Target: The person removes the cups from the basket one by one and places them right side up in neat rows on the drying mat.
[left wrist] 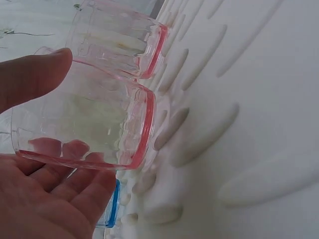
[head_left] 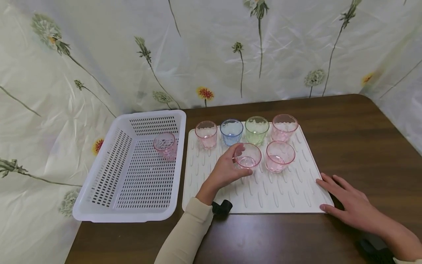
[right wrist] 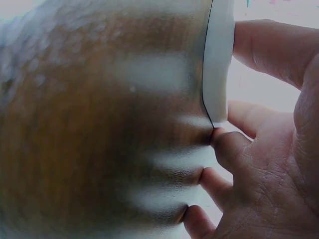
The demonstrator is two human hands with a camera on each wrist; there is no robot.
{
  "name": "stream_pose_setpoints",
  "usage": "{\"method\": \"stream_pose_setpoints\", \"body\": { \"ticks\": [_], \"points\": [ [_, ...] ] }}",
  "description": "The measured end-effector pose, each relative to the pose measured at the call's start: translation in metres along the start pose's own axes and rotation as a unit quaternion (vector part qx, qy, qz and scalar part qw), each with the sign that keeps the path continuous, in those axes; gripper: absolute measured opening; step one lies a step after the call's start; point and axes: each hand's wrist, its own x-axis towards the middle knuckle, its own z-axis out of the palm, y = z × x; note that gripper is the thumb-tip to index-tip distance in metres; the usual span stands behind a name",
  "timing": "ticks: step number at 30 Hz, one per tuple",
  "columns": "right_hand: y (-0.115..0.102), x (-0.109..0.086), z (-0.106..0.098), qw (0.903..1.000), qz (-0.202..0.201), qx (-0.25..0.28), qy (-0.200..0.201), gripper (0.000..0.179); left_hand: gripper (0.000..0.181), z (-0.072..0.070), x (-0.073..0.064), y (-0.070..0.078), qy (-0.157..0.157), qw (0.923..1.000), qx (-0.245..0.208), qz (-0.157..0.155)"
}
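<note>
My left hand (head_left: 225, 168) grips a clear pink-rimmed glass (head_left: 248, 161), thumb on one side and fingers on the other. The left wrist view shows this glass (left wrist: 84, 114) upright and close over the white ridged mat (left wrist: 259, 124). Just right of it stands another pink glass (head_left: 280, 157). Behind them a pink glass (head_left: 206, 135), a blue glass (head_left: 232, 134), a green glass (head_left: 256, 131) and a pink glass (head_left: 285, 128) form a row. My right hand (head_left: 352, 203) rests at the mat's right edge (right wrist: 218, 64), fingers spread and touching the mat and table.
A white perforated basket (head_left: 79, 209) stands left of the mat, with one pink glass (head_left: 166, 146) inside at its right wall. Dark wooden table (head_left: 356, 135) surrounds the mat. A floral curtain (head_left: 204, 55) hangs behind the table's back edge.
</note>
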Motion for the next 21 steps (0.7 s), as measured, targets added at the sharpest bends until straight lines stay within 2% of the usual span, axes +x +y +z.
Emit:
{"method": "stream_pose_setpoints", "body": {
  "ticks": [13,21],
  "points": [
    [-0.0017,-0.0012,-0.0022,1.0,0.005,0.005,-0.006,0.081,0.081,0.0064,0.0041,-0.0028,-0.01,0.9999,0.009,-0.006],
    [-0.0025,-0.0002,-0.0033,0.9998,0.009,0.01,-0.013,0.082,0.085,0.0088,0.0062,-0.002,-0.007,0.9997,0.014,-0.017]
  ]
}}
